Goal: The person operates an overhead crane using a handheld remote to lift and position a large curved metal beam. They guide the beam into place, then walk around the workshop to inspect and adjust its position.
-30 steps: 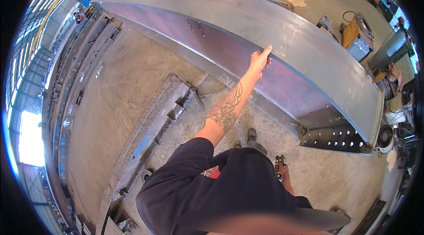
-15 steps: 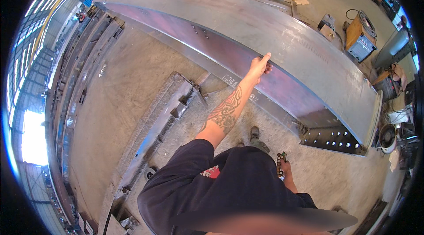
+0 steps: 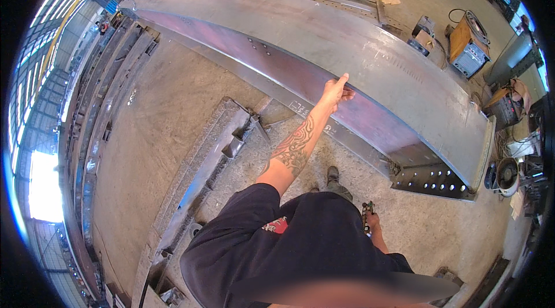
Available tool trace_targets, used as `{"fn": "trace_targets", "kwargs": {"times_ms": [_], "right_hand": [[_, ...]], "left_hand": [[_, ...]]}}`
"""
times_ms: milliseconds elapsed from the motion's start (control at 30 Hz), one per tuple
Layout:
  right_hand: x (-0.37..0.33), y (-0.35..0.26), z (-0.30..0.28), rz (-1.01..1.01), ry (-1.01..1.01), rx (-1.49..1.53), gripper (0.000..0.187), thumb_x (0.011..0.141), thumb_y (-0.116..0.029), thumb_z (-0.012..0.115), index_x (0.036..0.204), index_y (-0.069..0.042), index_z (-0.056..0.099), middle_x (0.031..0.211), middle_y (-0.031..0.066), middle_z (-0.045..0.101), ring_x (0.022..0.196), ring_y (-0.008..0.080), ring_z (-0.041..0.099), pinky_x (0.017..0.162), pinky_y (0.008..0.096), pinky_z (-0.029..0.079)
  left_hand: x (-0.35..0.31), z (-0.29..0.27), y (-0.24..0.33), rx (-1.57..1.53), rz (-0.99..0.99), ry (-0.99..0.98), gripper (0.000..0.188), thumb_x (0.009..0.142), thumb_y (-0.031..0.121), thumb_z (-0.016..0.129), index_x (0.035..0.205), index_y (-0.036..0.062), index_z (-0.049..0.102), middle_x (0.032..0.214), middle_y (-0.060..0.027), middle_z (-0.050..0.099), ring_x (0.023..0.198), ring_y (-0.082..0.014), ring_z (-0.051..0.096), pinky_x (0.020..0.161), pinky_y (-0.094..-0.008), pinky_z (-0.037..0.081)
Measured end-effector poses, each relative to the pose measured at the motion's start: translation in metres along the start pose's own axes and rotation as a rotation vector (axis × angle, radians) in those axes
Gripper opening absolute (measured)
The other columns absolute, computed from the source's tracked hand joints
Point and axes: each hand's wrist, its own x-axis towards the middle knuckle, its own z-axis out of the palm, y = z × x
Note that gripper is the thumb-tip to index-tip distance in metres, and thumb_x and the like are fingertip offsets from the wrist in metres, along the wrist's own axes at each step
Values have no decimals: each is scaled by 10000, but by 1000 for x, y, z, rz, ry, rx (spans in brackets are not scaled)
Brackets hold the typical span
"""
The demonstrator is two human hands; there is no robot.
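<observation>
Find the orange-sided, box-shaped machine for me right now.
The orange-sided machine stands at upper right in the head view, beyond the long grey steel beam and just left of the grey metal cylinder.

I read the large steel beam (image 3: 312, 36) as the wall ahead, running from far left to near right. Between its upper and lower flanges a long recess faces me, roomy enough for the left grip (image 3: 337, 93). A notched steel piece (image 3: 205, 155) blocks low passage on my left. Between the right grip (image 3: 374, 220) and the beam's drilled end (image 3: 425, 183), I could pass over floor (image 3: 425, 221).
</observation>
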Motion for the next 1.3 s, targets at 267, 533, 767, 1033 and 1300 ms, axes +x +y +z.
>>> {"fn": "trace_targets", "kwargs": {"times_ms": [267,533,767,1033,1300], "right_hand": [[0,-6,-4,-87,-14,62,679,783,-457,629,1143,114,549,1048,234,641,956,330,633,799,421,504],[-13,-15,5,8,-83,301,696,817,-443,626,1243,89,489,1115,202,623,947,296,631,794,401,509],[0,-8,5,51,-169,348,683,829,-509,607,1258,5,472,1039,145,604,878,269,608,752,414,503],[-10,-23,-4,-46,-539,287,500,802,-328,645,1169,-11,521,992,136,603,862,266,614,719,428,514],[-19,-23,16,47,-386,232,555,784,-320,655,1204,2,487,974,122,584,859,267,578,723,442,493]], "left_hand": [[0,-1,-3,-70,-6,-43,610,872,403,662,1110,-111,434,889,-182,568,787,-275,656,665,-347,587],[10,-2,-12,-84,-18,-12,601,878,388,656,1117,-111,419,912,-194,558,806,-292,656,677,-359,594],[8,0,-13,-76,-5,-7,618,878,383,656,1138,-114,397,927,-214,568,802,-297,662,671,-360,596],[13,0,-18,-68,27,-15,629,887,383,642,1141,-134,390,909,-224,577,780,-293,667,642,-346,596],[4,15,-18,-30,34,4,608,893,389,632,1078,-140,395,855,-220,590,753,-295,676,626,-347,597]]}}
